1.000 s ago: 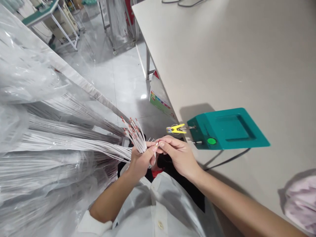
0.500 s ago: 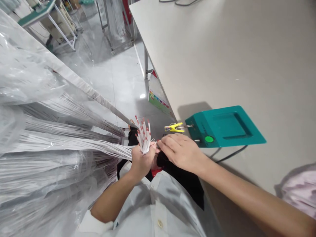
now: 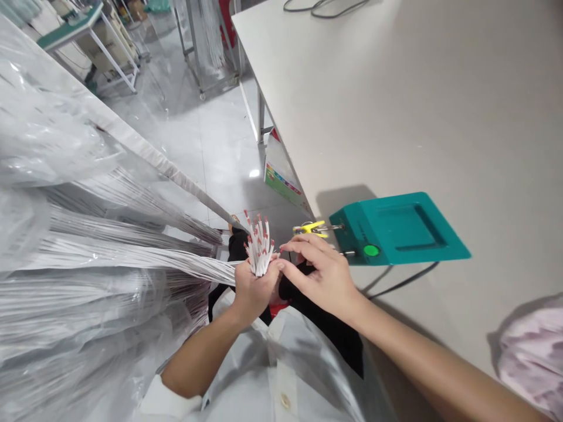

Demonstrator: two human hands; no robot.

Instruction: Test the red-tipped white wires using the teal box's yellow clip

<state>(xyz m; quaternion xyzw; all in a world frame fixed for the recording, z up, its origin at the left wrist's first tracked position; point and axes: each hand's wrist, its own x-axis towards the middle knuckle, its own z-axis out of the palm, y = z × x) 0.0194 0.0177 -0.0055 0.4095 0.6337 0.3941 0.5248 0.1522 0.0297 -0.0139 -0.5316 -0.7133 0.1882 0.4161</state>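
Observation:
A bundle of thin white wires [image 3: 260,258] with red tips stands in my left hand [image 3: 255,290], whose fingers are wrapped round it. The tips point up and away from me, and the long part of the bundle trails off to the left. My right hand [image 3: 323,269] is just right of the bundle. Its thumb and index finger are apart, with a small red wire tip [image 3: 281,251] showing near them. Whether they touch that wire is hard to see. Beyond my right fingers, a yellow clip [image 3: 311,228] sticks out from a teal device [image 3: 409,231] at the table edge.
More bundles of white wires [image 3: 109,299] in clear plastic hang over a rail [image 3: 176,176] on my left. A light table [image 3: 417,117] lies to the right, with a black cable [image 3: 404,281] and pink cloth [image 3: 534,357]. A printed box [image 3: 281,176] stands beneath its edge.
The bundle's tips have swung to the right and more upright in my left hand. My right hand's thumb and index finger were pinched together at a wire end and are now apart.

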